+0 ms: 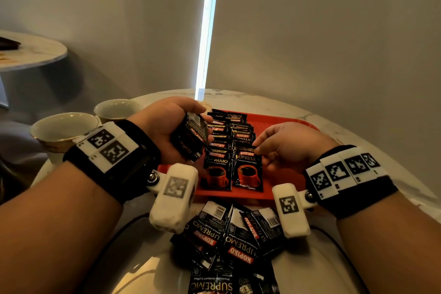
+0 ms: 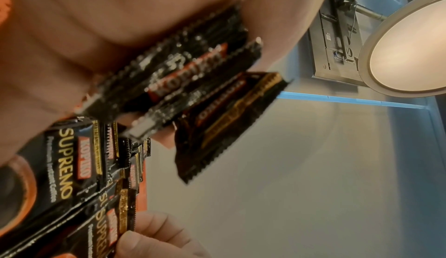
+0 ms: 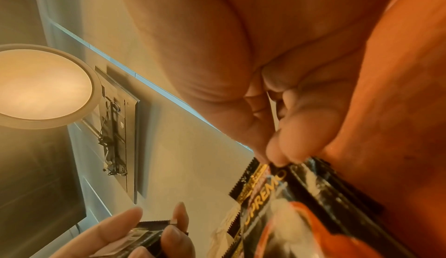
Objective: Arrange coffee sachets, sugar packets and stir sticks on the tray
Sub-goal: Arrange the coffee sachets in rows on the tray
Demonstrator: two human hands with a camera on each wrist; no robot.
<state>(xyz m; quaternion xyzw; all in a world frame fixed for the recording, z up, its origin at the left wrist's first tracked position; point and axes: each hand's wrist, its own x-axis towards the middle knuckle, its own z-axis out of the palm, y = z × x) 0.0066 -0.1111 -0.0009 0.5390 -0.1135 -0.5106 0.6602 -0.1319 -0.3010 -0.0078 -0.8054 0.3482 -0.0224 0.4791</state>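
Note:
A red tray (image 1: pixel 288 124) on the marble table carries two overlapping columns of black coffee sachets (image 1: pixel 216 169). My left hand (image 1: pixel 171 122) hovers over the tray's left side and grips a small stack of sachets (image 1: pixel 191 138), seen close up as a fanned stack (image 2: pixel 188 71) in the left wrist view. My right hand (image 1: pixel 257 149) pinches the top right corner of the front sachet (image 1: pixel 248 172) in the right column. In the right wrist view its fingertips (image 3: pixel 277 157) close on that sachet's (image 3: pixel 272 208) edge.
A loose pile of sachets (image 1: pixel 229 241) lies on the table between my wrists, in front of the tray. Two empty cups (image 1: pixel 64 129) (image 1: pixel 117 110) stand at the left. A second round table (image 1: pixel 31 52) sits further back left.

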